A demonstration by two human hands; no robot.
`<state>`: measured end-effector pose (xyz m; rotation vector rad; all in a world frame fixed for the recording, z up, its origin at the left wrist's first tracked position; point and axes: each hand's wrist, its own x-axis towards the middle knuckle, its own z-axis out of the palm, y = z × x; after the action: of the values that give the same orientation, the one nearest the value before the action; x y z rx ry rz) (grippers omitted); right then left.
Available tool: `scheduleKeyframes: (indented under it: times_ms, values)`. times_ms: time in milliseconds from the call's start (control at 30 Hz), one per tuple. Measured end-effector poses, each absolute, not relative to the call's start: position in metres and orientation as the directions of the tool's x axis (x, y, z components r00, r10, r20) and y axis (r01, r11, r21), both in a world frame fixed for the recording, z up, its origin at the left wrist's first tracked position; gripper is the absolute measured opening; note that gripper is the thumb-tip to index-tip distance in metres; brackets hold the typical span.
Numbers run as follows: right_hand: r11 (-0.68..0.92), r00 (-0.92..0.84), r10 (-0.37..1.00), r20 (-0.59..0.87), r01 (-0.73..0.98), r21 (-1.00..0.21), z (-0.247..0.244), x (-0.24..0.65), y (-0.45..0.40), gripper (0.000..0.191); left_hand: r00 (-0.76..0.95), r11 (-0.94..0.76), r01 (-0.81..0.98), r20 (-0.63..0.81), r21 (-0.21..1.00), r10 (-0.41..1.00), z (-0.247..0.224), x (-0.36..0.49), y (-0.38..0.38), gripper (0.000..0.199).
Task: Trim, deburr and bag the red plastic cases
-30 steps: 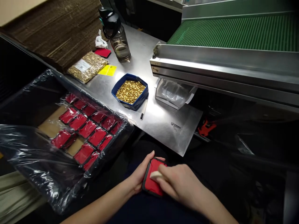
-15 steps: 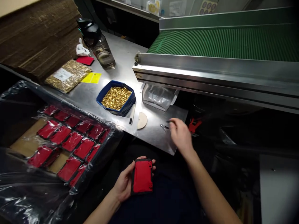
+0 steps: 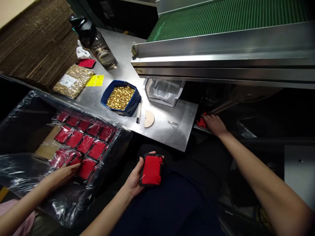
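Note:
A red case with black edges [image 3: 151, 170] lies in my left hand [image 3: 135, 178], its red face up, with my fingers wrapped round it above the dark lap. Past the right edge of the steel table, my right hand [image 3: 215, 124] touches a red piece [image 3: 201, 122]; its fingertips are partly hidden against it, so I cannot tell a firm grip. Small metal tweezers [image 3: 172, 124] lie on the table between the two hands, near a pale round disc [image 3: 149, 119].
A lined box [image 3: 125, 132] at the left holds several bagged red cases, and another person's hand [image 3: 66, 173] reaches into it. A blue bin [image 3: 104, 95] of gold pieces, a bottle [image 3: 104, 54] and a clear tray [image 3: 176, 98] stand on the table [image 3: 162, 139]. A green conveyor [image 3: 209, 21] overhangs it.
My right hand has moved right, from beside the tweezers to the red piece. Another person's hand has come into the box. The view has shifted; my left hand still holds the case.

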<state>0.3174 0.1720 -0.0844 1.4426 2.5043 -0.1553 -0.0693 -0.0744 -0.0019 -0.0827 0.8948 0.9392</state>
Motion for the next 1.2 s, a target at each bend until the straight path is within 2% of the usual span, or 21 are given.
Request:
scheduleKeyframes:
  times_ms: [100, 200, 267, 400, 667, 733, 833, 967, 1000, 1067, 1133, 1200]
  values:
    - [0.588, -0.56, 0.779, -0.283, 0.808, 0.02, -0.057, 0.316, 0.149, 0.056, 0.088, 0.577, -0.644, -0.7, 0.502, 0.709, 0.005, -0.08, -0.075, 0.067]
    - [0.742, -0.713, 0.623, -0.323, 0.668, -0.044, -0.015, 0.295, 0.106, 0.046, 0.028, 0.585, -0.518, -0.672, 0.624, 0.74, 0.007, -0.088, -0.078, 0.068]
    - [0.804, -0.781, 0.494, -0.383, 0.578, -0.142, 0.014, 0.269, 0.075, 0.041, 0.046, 0.603, -0.473, -0.665, 0.643, 0.745, 0.006, -0.089, -0.08, 0.072]
    - [0.728, -0.727, 0.379, -0.573, 0.616, -0.301, 0.053, 0.212, 0.032, 0.018, 0.039, 0.628, -0.372, -0.664, 0.684, 0.746, -0.002, -0.088, -0.083, 0.078]
    - [0.67, -0.685, 0.349, -0.639, 0.659, -0.341, 0.073, 0.176, 0.022, 0.005, 0.022, 0.637, -0.269, -0.657, 0.722, 0.754, -0.01, -0.091, -0.081, 0.092]
    - [0.67, -0.699, 0.313, -0.643, 0.642, -0.372, 0.081, 0.172, 0.022, 0.01, -0.007, 0.653, -0.18, -0.665, 0.736, 0.747, -0.005, -0.087, -0.078, 0.092]
    - [0.66, -0.709, 0.297, -0.64, 0.636, -0.399, 0.094, 0.167, 0.03, 0.013, -0.037, 0.626, 0.053, -0.625, 0.778, 0.779, 0.005, -0.08, -0.075, 0.085]
    - [0.631, -0.595, 0.36, -0.718, 0.723, -0.283, 0.112, 0.174, 0.055, 0.011, 0.012, 0.538, 0.335, -0.574, 0.774, 0.819, 0.016, -0.077, -0.075, 0.087]
    - [0.616, -0.573, 0.334, -0.748, 0.734, -0.287, 0.117, 0.178, 0.06, 0.011, 0.037, 0.483, 0.414, -0.544, 0.772, 0.838, 0.018, -0.077, -0.075, 0.092]
    - [0.566, -0.576, 0.243, -0.781, 0.738, -0.368, 0.127, 0.185, 0.068, 0.014, 0.134, 0.311, 0.553, -0.451, 0.773, 0.882, 0.021, -0.076, -0.074, 0.101]
    - [0.513, -0.596, 0.21, -0.775, 0.742, -0.431, 0.134, 0.191, 0.074, 0.016, 0.254, 0.16, 0.601, -0.377, 0.783, 0.891, 0.025, -0.076, -0.071, 0.107]
    - [0.498, -0.575, 0.267, -0.773, 0.769, -0.401, 0.136, 0.194, 0.08, 0.015, 0.329, 0.178, 0.519, -0.388, 0.836, 0.861, 0.029, -0.077, -0.066, 0.108]
